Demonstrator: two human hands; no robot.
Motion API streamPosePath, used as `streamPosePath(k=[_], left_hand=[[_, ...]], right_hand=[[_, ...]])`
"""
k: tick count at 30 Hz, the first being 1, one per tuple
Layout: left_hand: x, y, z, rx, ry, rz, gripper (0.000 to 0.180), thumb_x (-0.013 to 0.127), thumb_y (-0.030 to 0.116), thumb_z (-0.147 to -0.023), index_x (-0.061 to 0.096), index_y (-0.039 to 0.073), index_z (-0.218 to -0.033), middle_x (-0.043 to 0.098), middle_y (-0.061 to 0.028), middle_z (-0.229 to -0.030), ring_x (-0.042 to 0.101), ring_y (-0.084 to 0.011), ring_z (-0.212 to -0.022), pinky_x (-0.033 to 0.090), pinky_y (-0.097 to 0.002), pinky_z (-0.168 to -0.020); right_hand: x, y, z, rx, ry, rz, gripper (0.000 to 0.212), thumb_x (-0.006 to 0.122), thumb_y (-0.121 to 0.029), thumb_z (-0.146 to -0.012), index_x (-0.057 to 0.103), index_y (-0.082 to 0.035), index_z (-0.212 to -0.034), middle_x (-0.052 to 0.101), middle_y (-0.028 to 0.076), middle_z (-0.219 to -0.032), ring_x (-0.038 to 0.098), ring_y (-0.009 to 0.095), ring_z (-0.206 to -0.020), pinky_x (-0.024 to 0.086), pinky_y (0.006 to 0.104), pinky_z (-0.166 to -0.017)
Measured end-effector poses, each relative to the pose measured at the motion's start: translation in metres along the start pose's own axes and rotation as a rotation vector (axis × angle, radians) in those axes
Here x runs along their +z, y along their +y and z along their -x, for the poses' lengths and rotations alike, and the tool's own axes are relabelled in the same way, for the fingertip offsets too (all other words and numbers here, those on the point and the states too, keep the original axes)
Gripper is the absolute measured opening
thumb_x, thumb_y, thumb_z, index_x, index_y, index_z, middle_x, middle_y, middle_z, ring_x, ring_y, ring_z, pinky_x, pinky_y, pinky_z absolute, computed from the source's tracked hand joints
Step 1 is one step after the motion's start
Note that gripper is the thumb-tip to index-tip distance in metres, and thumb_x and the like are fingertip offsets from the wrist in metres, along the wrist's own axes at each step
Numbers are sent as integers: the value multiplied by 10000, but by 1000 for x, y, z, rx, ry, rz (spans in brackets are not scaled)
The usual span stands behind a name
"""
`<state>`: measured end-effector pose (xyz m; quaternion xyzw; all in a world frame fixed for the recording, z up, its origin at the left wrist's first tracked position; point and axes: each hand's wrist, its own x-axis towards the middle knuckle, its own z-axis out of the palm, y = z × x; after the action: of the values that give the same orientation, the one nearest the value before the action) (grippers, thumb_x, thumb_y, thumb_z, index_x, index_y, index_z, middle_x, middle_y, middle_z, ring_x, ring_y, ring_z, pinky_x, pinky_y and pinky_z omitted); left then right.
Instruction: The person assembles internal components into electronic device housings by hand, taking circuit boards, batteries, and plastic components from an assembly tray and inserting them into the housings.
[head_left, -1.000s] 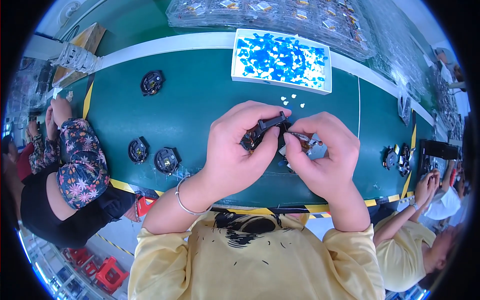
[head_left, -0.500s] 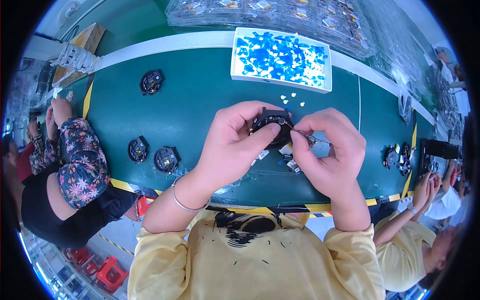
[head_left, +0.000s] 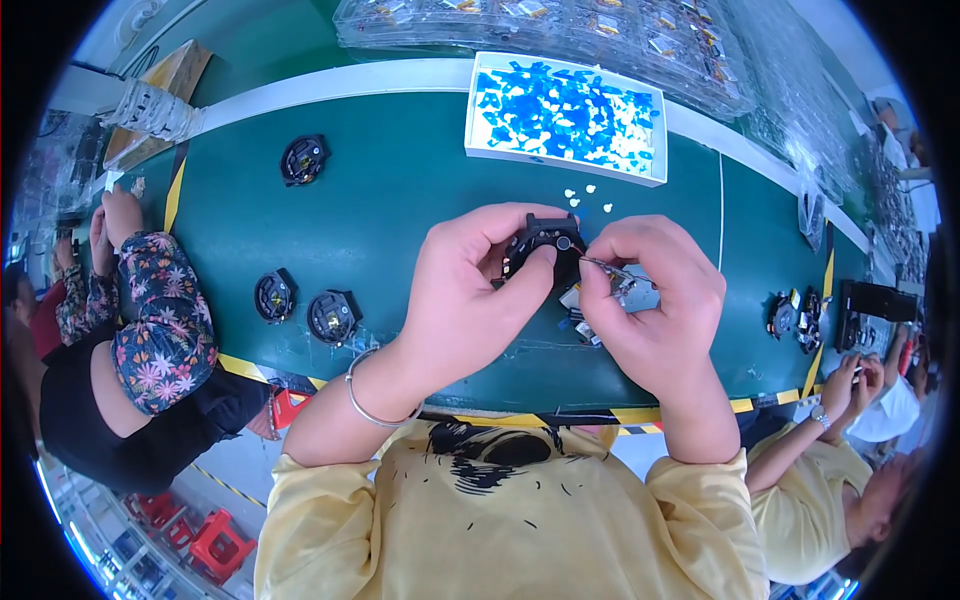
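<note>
My left hand (head_left: 470, 295) is closed around a black watch case (head_left: 545, 232), thumb pressed on its inner face, holding it above the green table. My right hand (head_left: 665, 305) pinches thin metal tweezers (head_left: 614, 268), whose tip meets the case's right side by a short red wire (head_left: 578, 251). Under the hands lie small electronic parts (head_left: 583, 325), partly covered by my fingers. Several small white pieces (head_left: 574, 203) rest on the table just beyond the case. Three more black watch cases sit to the left: one far (head_left: 303, 160), two nearer (head_left: 275, 296) (head_left: 333, 317).
A white box (head_left: 560, 165) of blue and white pieces stands behind my hands. Clear plastic trays (head_left: 440, 35) with parts lie farther back. At the right are more dark assemblies (head_left: 808, 320) and a black box (head_left: 880, 299). People work on both sides; a floral sleeve (head_left: 165, 320) shows left.
My hands keep nearly the same hold on the watch case and tweezers. The left hand and case have tilted slightly, and the right hand has shifted a little.
</note>
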<state>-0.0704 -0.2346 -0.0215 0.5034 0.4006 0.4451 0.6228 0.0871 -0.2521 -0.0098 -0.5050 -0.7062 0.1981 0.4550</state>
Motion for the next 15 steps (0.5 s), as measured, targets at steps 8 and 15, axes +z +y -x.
streamPosePath(k=[8,15], left_hand=[[-2,-3,3,39,-55,-136,267,505,-108,-821,558,-67,-1079,617,-136,-1055,603,-152,-940,502,-275,-831],[-1,-4,4,61,-54,-69,259,522,-97,-828,561,-60,-1081,617,-136,-1056,594,-151,-957,493,-273,-843]], right_hand=[[4,1,1,-63,11,67,149,652,53,-617,584,-19,-728,600,80,-723,590,217,-655,472,288,-574],[7,3,1,-90,12,97,154,650,56,-617,584,-25,-729,598,80,-723,588,228,-662,476,300,-582]])
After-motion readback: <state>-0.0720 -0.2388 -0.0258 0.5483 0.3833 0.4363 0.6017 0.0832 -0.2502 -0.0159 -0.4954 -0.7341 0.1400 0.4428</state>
